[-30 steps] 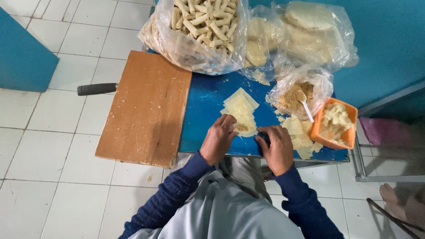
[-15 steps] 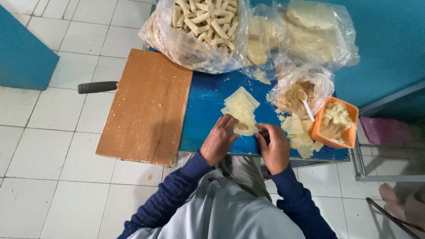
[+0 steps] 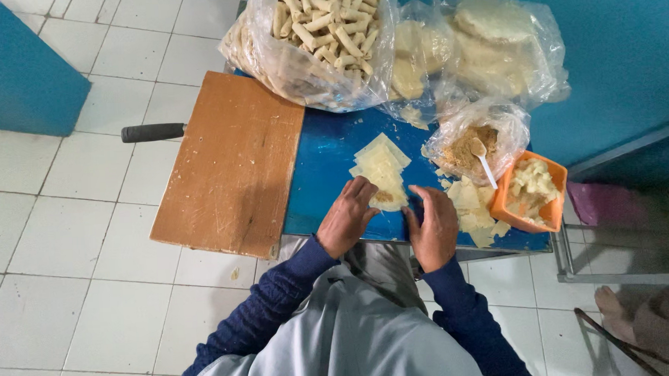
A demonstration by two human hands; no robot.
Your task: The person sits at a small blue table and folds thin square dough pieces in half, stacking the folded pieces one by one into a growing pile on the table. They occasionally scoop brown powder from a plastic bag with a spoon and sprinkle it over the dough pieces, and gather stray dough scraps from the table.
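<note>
Little is changed since the earlier frame except that the right hand (image 3: 432,225) is drawn slightly back, loosely curled and empty, while the pale square pastry wrapper (image 3: 383,174) on the blue desk (image 3: 322,162) is pinned under the flattened left hand (image 3: 348,214), seemingly for folding.

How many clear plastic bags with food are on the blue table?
3, perhaps more hidden: bag of rolls at the back left, bag of flat rounds at the back right, small bag of crumbly filling beside the orange container.

Both hands down on the blue table (image 3: 326,166): left hand (image 3: 347,219) touching the wrapper (image 3: 381,171), right hand (image 3: 434,229) at its five o'clock.
</note>
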